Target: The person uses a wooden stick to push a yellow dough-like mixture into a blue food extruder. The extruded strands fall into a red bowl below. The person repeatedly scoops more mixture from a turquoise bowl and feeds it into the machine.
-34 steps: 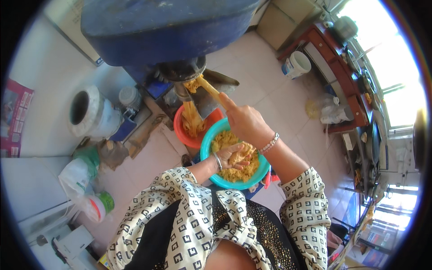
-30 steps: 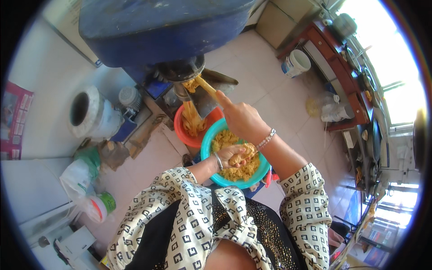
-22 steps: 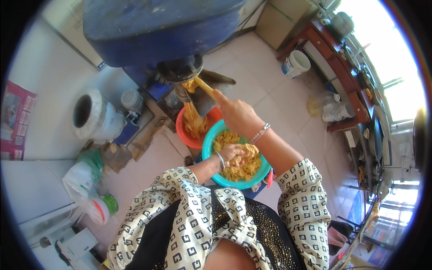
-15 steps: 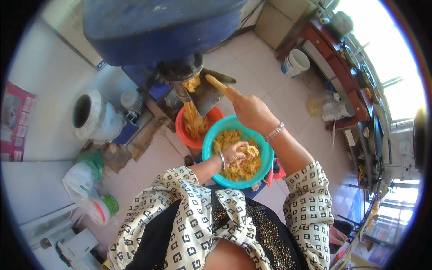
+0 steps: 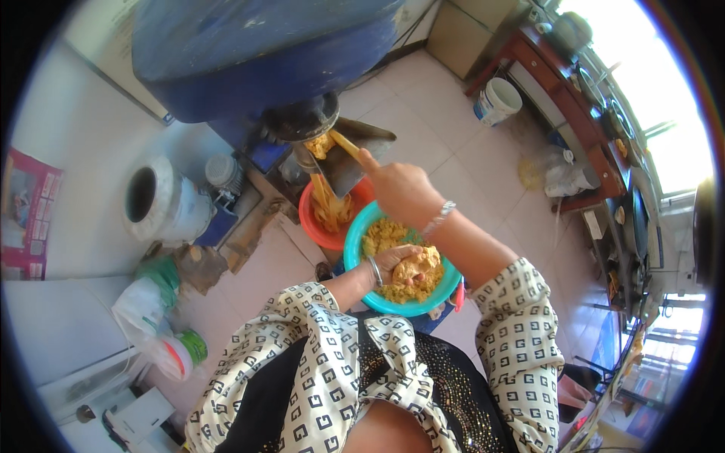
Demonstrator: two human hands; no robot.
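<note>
My right hand (image 5: 404,192) grips a pale wooden stick (image 5: 345,145). The stick's far tip meets a yellow dough mass (image 5: 319,146) at the metal mouth of a big blue machine (image 5: 257,72). Cupped in my left hand (image 5: 387,264) is a lump of yellow dough (image 5: 419,264), just over a turquoise basin (image 5: 352,249). Crumbly yellow dough (image 5: 381,238) fills much of that basin. Yellow strips (image 5: 330,208) hang from below the machine's mouth into a red basin (image 5: 311,232), which stands against the turquoise one's far left side.
A metal chute (image 5: 368,140) juts out beside the machine's mouth. To the left stand a white drum (image 5: 170,208) and a grey motor (image 5: 223,172). A white bucket (image 5: 500,102) is on the tiled floor at far right, near a red-brown desk (image 5: 551,98).
My right hand has moved the stick left, bringing its tip to the dough at the machine's mouth. My left hand has turned up, lifting the dough lump out of the crumbs.
</note>
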